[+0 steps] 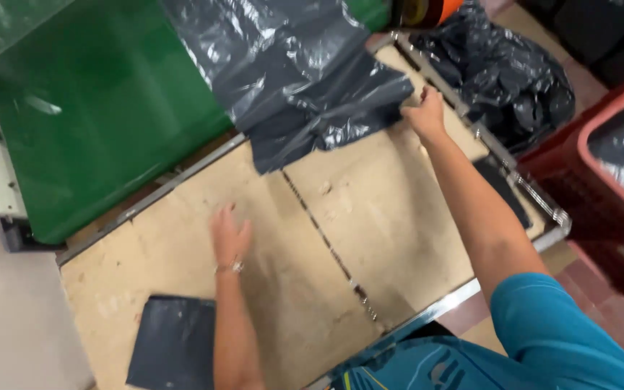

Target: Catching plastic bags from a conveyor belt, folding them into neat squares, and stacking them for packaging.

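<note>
Two hands show: the right hand [425, 112] pinches a black plastic bag [305, 72], maybe its blurry edge; the left hand [230, 237] lies spread on the wooden table [370, 217], near a flat dark packet [173, 350].

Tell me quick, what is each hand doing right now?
Left hand: open, fingers spread, flat over the worn wooden tabletop, holding nothing.
Right hand: closed, gripping the edge of the large crinkled dark grey plastic bag.

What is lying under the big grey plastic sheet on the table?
Under the grey plastic sheet, pinched at its edge by the right hand, lie the wooden table and part of the green machine. Anything else beneath it is covered.
</note>
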